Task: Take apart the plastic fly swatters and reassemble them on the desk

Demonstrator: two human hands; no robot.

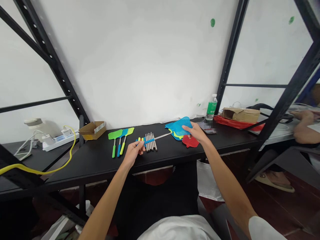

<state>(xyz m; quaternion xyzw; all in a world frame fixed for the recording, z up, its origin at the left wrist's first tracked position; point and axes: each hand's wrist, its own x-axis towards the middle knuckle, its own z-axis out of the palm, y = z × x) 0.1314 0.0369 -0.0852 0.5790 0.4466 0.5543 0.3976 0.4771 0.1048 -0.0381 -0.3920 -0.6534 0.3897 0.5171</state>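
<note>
My left hand (134,151) is closed around the blue handle (147,141) of a fly swatter whose thin metal rod (162,136) runs right toward a blue mesh head (182,125). My right hand (196,132) pinches that blue head, which lies on a small pile of yellow-green and blue heads, with a red head (190,142) just below my fingers. Several loose brown-grey rods (151,142) lie side by side under the handle. Three finished swatters (120,138), two green and one blue, lie to the left on the black table (95,156).
An open cardboard box (92,130) stands at the back left, a power strip (58,138) and yellow cable (37,170) beyond it. A green-labelled bottle (212,107), a phone (209,128), a red bag and a brown box (241,114) are to the right. Another person's hands (303,125) work at far right.
</note>
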